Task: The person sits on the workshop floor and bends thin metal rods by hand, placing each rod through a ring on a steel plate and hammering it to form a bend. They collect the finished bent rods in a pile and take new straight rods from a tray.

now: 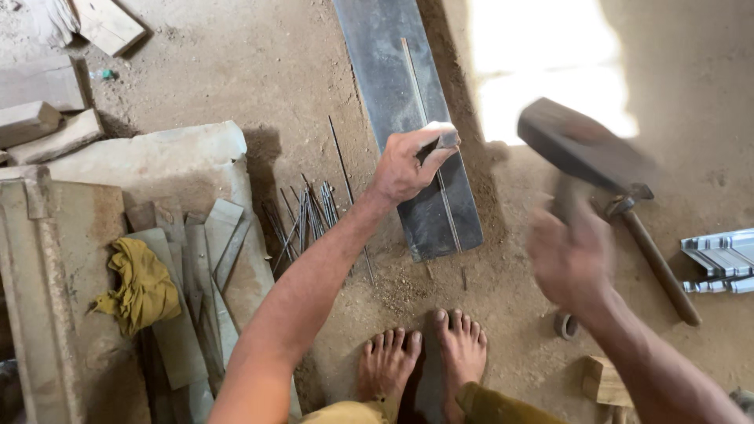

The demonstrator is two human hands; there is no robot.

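My left hand pinches a short metal chisel and holds its tip against a thin rod that lies lengthwise on a dark steel plate. My right hand, blurred by motion, grips the handle of a heavy hammer raised to the right of the plate. The hammer head hangs in the air above the sandy ground. My bare feet stand just below the plate's near end.
A bundle of thin metal rods lies left of the plate. Further left are stone slabs, flat metal strips and a yellow cloth. Another hammer and shiny metal profiles lie at the right.
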